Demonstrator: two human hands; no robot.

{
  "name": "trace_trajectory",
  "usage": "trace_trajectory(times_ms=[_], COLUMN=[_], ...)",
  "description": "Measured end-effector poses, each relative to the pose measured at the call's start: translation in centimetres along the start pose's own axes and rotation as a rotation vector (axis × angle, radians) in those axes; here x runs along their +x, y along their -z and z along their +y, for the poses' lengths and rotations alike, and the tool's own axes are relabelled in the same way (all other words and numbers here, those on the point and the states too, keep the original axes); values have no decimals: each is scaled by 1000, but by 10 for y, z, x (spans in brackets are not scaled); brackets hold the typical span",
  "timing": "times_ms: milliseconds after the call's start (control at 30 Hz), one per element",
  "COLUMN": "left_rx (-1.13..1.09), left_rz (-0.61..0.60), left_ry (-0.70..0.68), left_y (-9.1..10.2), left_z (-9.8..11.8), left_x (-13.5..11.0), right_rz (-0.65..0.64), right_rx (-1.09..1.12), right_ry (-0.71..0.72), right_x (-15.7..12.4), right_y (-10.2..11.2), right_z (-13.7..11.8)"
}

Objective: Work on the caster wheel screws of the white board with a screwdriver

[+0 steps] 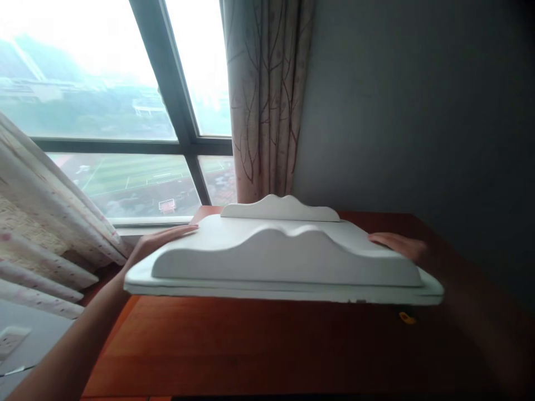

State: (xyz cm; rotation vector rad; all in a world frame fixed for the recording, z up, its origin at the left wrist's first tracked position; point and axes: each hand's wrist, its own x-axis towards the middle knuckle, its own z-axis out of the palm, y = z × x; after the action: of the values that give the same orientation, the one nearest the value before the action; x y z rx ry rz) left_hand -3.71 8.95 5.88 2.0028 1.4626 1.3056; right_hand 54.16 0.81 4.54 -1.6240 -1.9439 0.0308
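A white folding table (246, 238), seen as a flat board with two upright panels of wavy outline, is level above the brown wooden tabletop (251, 340). The near wavy panel (288, 259) runs along its front, and a second one (280, 209) stands at the back. My left hand (163, 238) grips the board's left side, fingers laid along the edge. On the opposite side, my right hand (399, 245) holds the right edge in the same way. The board hides both thumbs and its own underside, so whether it touches the wood cannot be made out.
Near the board's front right corner lies a small yellow and red object (407, 318). Behind are a large window (125, 178), a patterned curtain (267, 111) and a grey wall (397, 111). A second curtain (45, 223) hangs left, above a wall socket (12, 341).
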Motion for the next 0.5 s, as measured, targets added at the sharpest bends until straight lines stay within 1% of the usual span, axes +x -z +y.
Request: trace_trajectory(times_ms=[67, 167, 267, 367, 500], left_rx=[25, 75, 115, 158, 210], left_rz=[-39, -32, -40, -62, -129], left_ry=[-41, -94, -164, -223, -279], left_y=[-8, -18, -22, -23, -24], left_z=[-7, -19, -29, -34, -40], left_x=[-14, -27, -29, -28, -28], right_rz=[-61, -82, -89, -80, -18], right_rx=[-20, -46, -107, -197, -289], right_ry=[78, 137, 205, 308, 434], right_x=[-1, -3, -4, -5, -4], right_y=[-6, -17, -29, -40, -55], right_z=[-1, 1, 6, 17, 33])
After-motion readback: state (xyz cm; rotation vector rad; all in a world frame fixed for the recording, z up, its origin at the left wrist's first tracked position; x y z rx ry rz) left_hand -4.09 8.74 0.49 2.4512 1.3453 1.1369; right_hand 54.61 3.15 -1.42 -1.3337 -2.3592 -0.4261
